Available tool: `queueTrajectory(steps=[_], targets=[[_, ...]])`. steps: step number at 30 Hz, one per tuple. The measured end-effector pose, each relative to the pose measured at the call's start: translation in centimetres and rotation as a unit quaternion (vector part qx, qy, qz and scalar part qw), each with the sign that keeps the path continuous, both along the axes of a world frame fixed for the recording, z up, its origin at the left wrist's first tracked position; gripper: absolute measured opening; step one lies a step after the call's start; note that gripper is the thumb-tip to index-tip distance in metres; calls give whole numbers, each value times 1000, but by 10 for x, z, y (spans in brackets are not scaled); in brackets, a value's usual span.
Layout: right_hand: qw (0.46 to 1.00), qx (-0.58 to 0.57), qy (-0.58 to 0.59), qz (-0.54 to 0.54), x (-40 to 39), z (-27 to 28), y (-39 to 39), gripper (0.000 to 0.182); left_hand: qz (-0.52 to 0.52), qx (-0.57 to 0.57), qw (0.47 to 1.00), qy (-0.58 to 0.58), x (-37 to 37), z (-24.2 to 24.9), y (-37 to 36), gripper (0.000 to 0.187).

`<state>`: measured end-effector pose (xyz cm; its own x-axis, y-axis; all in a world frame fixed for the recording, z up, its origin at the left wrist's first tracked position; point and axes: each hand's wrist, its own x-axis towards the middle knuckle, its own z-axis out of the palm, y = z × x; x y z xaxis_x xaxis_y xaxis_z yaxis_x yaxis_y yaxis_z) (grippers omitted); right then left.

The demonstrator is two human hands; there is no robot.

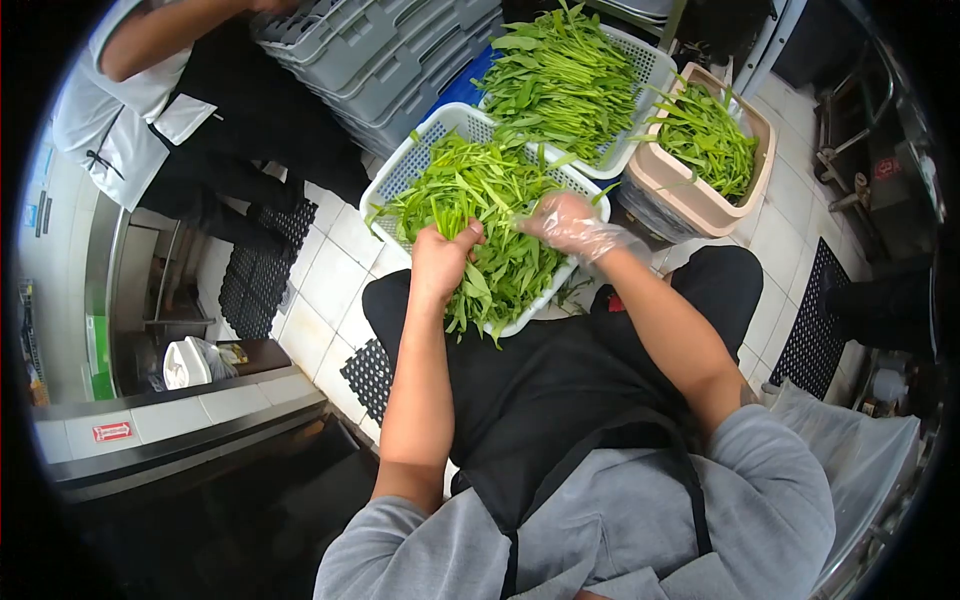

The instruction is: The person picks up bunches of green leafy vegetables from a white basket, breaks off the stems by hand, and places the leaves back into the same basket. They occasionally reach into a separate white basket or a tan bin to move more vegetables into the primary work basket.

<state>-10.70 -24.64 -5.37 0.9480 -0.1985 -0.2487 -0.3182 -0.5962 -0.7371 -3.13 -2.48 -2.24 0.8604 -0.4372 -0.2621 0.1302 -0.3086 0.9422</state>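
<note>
A white basket [378,196] in front of my knees is heaped with loose leafy greens [500,190], long-leaved with thin green stems, like water spinach. My left hand [442,262], bare, is closed round a bunch of these stems at the near left of the heap. On the right side of the same basket, my right hand [572,226] wears a clear plastic glove. Its fingers are drawn together in a pinch over the leaves; whatever lies between them is too small to make out.
Behind stands a second white basket [655,75] of aligned greens. A beige bin [690,205] to the right holds more greens. Grey crates [370,75] are stacked at the back left, beside another person [130,120]. Black mats [262,270] lie on the tiled floor.
</note>
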Motion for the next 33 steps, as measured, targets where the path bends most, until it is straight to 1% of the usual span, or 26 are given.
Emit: queueTrajectory(steps=[1, 2, 3, 4, 6, 7, 10, 11, 14, 15, 18, 19, 20, 22, 24, 25, 28, 29, 32, 33], targets=[[998, -28, -52, 6, 3, -25, 1, 46, -2, 19, 1000, 1, 0, 3, -3, 9], [993, -57, -103, 13, 5, -38, 2, 45, -1, 15, 1000, -7, 2, 1, -4, 12], [994, -58, -90, 31, 5, -32, 2, 42, 1, 10, 1000, -15, 3, 1, -5, 15], [991, -50, -120, 22, 2, -28, 4, 41, 4, 6, 1000, -22, 4, 0, -6, 17], [983, -33, -179, 5, -4, -22, 8, 37, 14, 32, 998, -44, 1, 5, -10, 17], [983, -62, -175, 16, -6, -12, 10, 30, 19, 46, 997, -54, -3, 11, -14, 16], [972, -80, -215, 59, -6, 13, 15, 24, -30, 79, 988, -132, -9, 19, -27, 25], [947, -48, -310, 66, -4, 7, 17, 19, -50, 79, 992, -86, -11, 23, -32, 22], [944, -61, -307, 102, -6, 31, 20, 17, -9, -50, 996, -68, -11, 3, -37, 18], [943, -30, -305, 130, -7, 38, 20, 25, -15, -83, 996, -17, -11, 9, -33, 14], [933, -62, -330, 130, -6, 36, 11, 38, 41, -152, 988, -6, -9, 7, -18, 13], [948, -58, -285, 129, -5, 29, 1, 49, 29, -178, 983, -22, -4, 7, -9, 14], [949, -92, -281, 111, -8, 23, -7, 41, 58, -210, 976, 8, -1, 7, -2, 16], [968, -132, -135, 163, -4, 21, -25, 27, 101, -271, 955, 71, 0, 13, 20, 17], [964, -186, 4, 191, -3, 0, -31, 24, 141, -285, 944, 88, 1, 22, 35, 14], [953, -212, 74, 203, -1, -11, -31, 24, 144, -300, 940, 73, 5, 17, 47, 13], [935, -250, 74, 241, 4, -39, -28, 26, 149, -335, 929, 48, 13, 15, 69, 12], [924, -274, 79, 253, 7, -47, -29, 29, 151, -345, 925, 42, 13, 16, 73, 11], [914, -287, 95, 272, 14, -38, -26, 34, 159, -314, 936, 32, 11, 18, 80, 11], [908, -295, 87, 283, 16, -36, -24, 33, 163, -313, 935, 37, 10, 17, 80, 11]])
